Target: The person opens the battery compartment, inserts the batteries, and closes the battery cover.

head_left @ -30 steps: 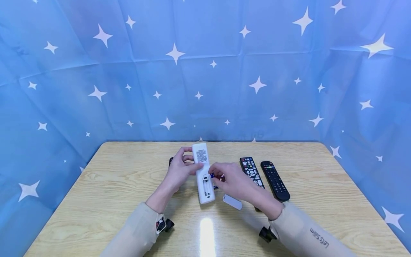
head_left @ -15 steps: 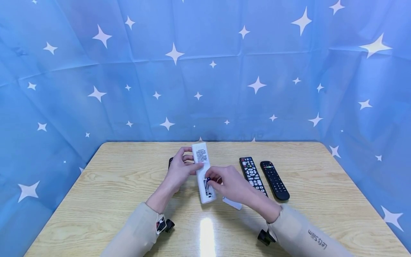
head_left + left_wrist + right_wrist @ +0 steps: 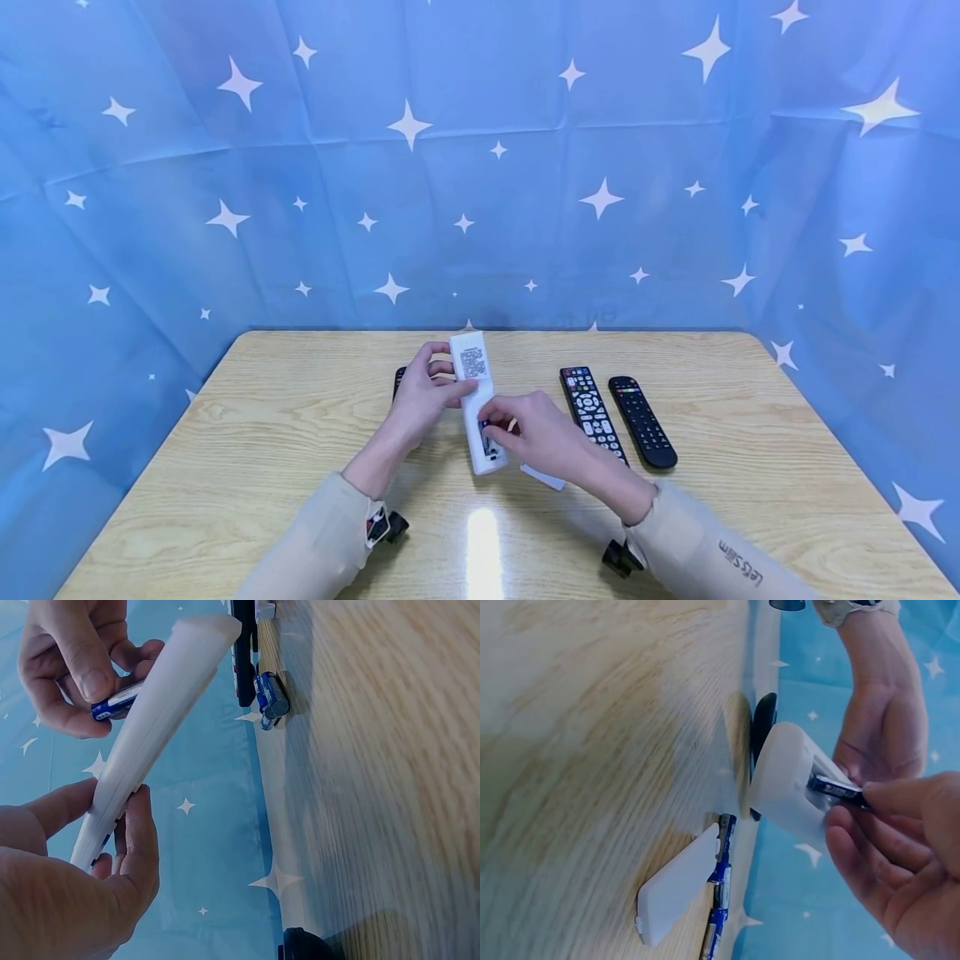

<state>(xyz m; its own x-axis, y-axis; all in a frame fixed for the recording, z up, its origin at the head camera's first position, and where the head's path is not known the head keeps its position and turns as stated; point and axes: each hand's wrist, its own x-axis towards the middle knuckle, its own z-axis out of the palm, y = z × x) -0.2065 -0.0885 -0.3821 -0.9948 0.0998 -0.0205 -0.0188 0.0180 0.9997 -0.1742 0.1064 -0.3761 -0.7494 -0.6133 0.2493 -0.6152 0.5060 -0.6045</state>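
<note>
A white remote control (image 3: 474,367) is held up, back side showing, with its battery compartment uncovered. My left hand (image 3: 422,393) grips its upper part between thumb and fingers, as the left wrist view also shows. Between the thumb and fingers of my right hand (image 3: 534,427) is a blue and black battery (image 3: 838,790). One end of this battery (image 3: 116,703) is tilted into the compartment, the other still in the fingertips. The white battery cover (image 3: 676,889) lies on the table below the right hand.
Several blue batteries (image 3: 721,889) lie beside the cover. To the right on the wooden table (image 3: 300,467) are a black remote with white buttons (image 3: 590,404) and a plain black remote (image 3: 642,421). Another dark remote (image 3: 398,377) is mostly hidden behind the left hand.
My right hand has moved left and slightly down, bringing the battery from beside the white remote into its compartment. The left hand has hardly moved.
</note>
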